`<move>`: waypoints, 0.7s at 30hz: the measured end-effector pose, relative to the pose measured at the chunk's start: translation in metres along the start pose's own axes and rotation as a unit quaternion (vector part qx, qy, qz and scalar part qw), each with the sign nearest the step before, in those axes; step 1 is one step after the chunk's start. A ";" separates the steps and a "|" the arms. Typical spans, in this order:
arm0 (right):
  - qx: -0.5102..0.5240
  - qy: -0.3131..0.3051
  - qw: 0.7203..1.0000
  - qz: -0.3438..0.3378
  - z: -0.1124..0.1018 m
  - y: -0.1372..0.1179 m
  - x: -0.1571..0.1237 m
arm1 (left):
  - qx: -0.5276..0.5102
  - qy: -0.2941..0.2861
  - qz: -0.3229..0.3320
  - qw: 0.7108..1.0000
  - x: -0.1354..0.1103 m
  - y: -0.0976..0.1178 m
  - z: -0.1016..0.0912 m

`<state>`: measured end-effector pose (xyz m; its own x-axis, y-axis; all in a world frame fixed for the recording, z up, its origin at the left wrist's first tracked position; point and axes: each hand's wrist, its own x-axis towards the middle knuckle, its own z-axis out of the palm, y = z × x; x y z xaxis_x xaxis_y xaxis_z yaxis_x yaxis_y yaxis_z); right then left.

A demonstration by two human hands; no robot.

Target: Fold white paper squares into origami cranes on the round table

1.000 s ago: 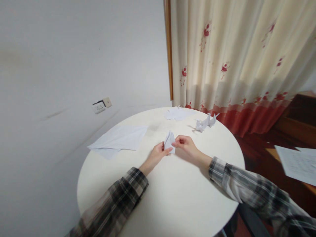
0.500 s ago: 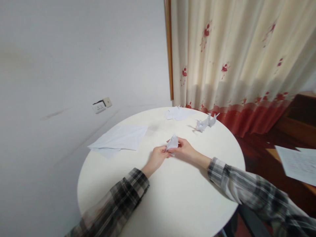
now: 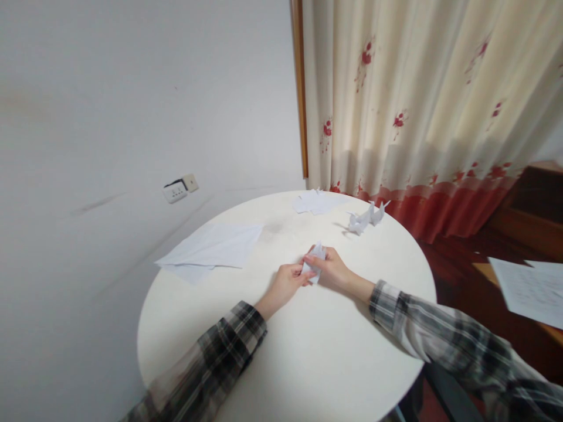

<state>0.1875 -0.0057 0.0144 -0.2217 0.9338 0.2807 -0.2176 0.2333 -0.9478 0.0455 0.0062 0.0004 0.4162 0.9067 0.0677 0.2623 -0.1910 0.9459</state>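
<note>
A small piece of folded white paper (image 3: 317,253) is pinched between my two hands above the middle of the round white table (image 3: 334,351). My left hand (image 3: 287,282) grips its lower left part, thumb on the near face. From the right, my right hand (image 3: 334,269) holds it with the thumb pressed across the front and fingers behind. Part of the paper is hidden by the fingers. Beyond my right hand stand folded paper cranes (image 3: 359,221), close together near the table's far right edge.
A stack of white paper sheets (image 3: 215,246) lies at the table's left. Smaller paper pieces (image 3: 314,202) lie at the far edge. Behind are a wall socket (image 3: 175,192) and a floral curtain (image 3: 396,88). Written sheets (image 3: 528,290) rest on a surface at the right.
The folded paper has turned and shifted slightly right, showing a flatter face. My right thumb has moved onto its front, and the left hand has followed a little to the right.
</note>
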 end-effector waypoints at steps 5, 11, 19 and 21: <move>0.041 0.018 0.999 0.008 0.003 -0.010 -0.001 | -0.014 -0.031 0.011 0.999 0.000 -0.002 0.000; 0.046 0.038 0.998 0.023 0.002 -0.017 -0.003 | -0.009 -0.051 -0.001 0.999 -0.001 -0.002 0.001; 0.046 0.049 0.997 0.029 -0.003 -0.013 -0.001 | -0.030 -0.075 -0.021 0.997 -0.005 0.009 0.004; 0.042 0.051 0.997 0.026 -0.003 -0.015 -0.002 | -0.033 -0.079 -0.025 0.996 -0.006 0.011 0.004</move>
<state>0.1940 -0.0098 0.0274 -0.1378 0.9679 0.2100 -0.2881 0.1637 -0.9435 0.0493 -0.0026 0.0092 0.5370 0.8432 -0.0256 0.2308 -0.1177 0.9658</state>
